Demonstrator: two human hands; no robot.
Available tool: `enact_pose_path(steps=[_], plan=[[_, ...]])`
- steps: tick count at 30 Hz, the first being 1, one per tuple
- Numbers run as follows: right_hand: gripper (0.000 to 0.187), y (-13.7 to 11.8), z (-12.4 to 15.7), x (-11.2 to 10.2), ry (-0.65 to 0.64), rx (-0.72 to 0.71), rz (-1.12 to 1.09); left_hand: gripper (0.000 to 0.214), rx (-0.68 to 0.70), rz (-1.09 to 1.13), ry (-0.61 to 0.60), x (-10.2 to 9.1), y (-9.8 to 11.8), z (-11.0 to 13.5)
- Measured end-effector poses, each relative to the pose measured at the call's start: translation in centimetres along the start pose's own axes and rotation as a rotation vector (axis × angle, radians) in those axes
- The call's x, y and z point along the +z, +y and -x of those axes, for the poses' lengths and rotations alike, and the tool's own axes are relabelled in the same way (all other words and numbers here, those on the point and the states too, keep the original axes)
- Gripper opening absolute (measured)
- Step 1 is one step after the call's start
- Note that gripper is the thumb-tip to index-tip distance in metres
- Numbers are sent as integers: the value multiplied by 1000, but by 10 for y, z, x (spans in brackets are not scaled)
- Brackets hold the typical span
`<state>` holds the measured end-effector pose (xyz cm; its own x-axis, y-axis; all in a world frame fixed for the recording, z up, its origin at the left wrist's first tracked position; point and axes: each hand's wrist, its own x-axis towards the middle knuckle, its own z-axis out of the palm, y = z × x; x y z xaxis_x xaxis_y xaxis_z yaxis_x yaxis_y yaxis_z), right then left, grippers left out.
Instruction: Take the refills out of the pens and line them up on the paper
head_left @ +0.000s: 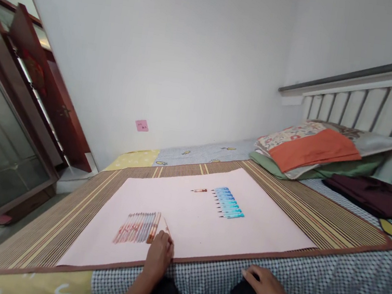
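My left hand [159, 254] is at the near edge of a pale pink sheet [185, 223], its fingers pinched on a slim light-coloured pen [166, 224]. Most of that pen is hidden under the fingers. Immediately left of it lies a close row of pens [135, 228], reddish and grey, with brown ones at the right end. A separate row of blue to turquoise pens [229, 203] lies farther right, tips pointing left. Near that row is a single brown pen [200, 190]. My right hand [265, 289] rests on my dark-clothed knee, loosely curled, holding nothing.
Under the sheet is a brown striped mat [89, 205] on a bed with a checked cover [328, 270]. Pillows [316, 149] and a folded dark maroon cloth [375, 196] lie at the right by a white headboard [373, 104]. A door [52, 83] is at the left.
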<state>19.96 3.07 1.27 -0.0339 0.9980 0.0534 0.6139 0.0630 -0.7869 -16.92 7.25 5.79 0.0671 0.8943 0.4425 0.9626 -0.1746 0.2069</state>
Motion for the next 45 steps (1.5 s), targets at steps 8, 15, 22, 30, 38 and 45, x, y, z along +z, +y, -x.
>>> enact_pose_path(steps=[8, 15, 22, 30, 38, 45], plan=[[42, -5, 1, 4, 18, -5, 31, 5, -285, 548, 10, 2, 38, 5], [43, -37, 11, 17, 277, -138, -186, 13, -338, 784, 178, -8, 77, 3], [63, -133, -42, 33, -74, -1, -804, 8, -61, 726, 184, -9, 116, 7], [39, -169, -128, 45, -82, -36, -860, 8, -66, 807, 176, -5, 109, -45], [33, -166, -171, 35, -304, -92, -740, 52, -592, 1576, 69, 6, 58, -119], [47, -153, -183, 75, -139, 91, -1244, 38, -697, 1903, 47, 34, 57, -122]])
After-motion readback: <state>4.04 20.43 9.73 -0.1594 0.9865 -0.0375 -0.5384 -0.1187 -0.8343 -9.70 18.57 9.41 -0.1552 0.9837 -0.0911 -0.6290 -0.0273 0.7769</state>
